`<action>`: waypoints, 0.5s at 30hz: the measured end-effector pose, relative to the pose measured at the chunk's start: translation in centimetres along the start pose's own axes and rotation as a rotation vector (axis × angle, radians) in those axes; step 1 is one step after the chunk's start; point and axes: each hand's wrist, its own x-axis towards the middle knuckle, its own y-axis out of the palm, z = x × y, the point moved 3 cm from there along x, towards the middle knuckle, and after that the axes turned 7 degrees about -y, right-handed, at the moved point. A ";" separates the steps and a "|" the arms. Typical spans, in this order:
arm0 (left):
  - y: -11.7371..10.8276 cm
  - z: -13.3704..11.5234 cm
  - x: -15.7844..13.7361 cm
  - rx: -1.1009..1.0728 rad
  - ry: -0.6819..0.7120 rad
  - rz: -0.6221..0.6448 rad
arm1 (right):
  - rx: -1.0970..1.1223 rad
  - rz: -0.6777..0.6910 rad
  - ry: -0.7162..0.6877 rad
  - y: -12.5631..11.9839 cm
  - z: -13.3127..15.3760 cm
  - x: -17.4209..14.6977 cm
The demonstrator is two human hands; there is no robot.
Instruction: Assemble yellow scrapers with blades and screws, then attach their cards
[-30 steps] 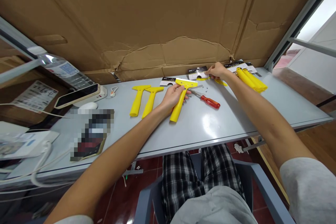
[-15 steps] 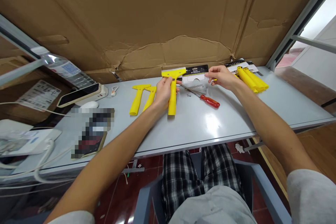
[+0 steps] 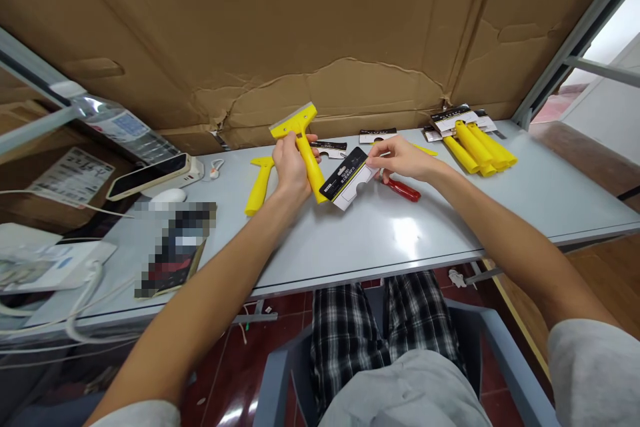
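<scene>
We find the left hand [image 3: 293,167] closed around the yellow scraper [image 3: 311,165], gripping its handle just beneath the broad head; part of the fingers is hidden behind it. The scraper is above the table [image 3: 425,233], head up and away to the left, its long axis slanting down to the right.

We note the right hand [image 3: 397,159] pinching the printed card [image 3: 346,179] between thumb and fingers at its upper right end. The card's long axis runs the other way, from upper right to lower left, roughly crosswise to the handle. Its lower left corner stands at the handle's lower end; we cannot tell whether they touch. From the right hand, the card and then the scraper lie to the left.

We record a red screwdriver [image 3: 404,189] below the right hand, a second scraper [image 3: 259,190] left of the left hand, and a pile of yellow handles [image 3: 477,147] farther right.
</scene>
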 end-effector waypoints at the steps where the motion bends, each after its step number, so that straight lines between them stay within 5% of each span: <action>1: 0.0 0.0 0.0 0.002 0.001 -0.003 | -0.027 0.005 0.007 0.2 -0.1 0.0; 7: -0.4 0.4 0.7 0.058 0.017 -0.031 | -0.310 -0.093 -0.153 -0.1 0.9 0.0; 15: -2.1 1.5 3.2 0.061 -0.069 -0.124 | -0.113 0.033 -0.067 0.4 0.6 -0.2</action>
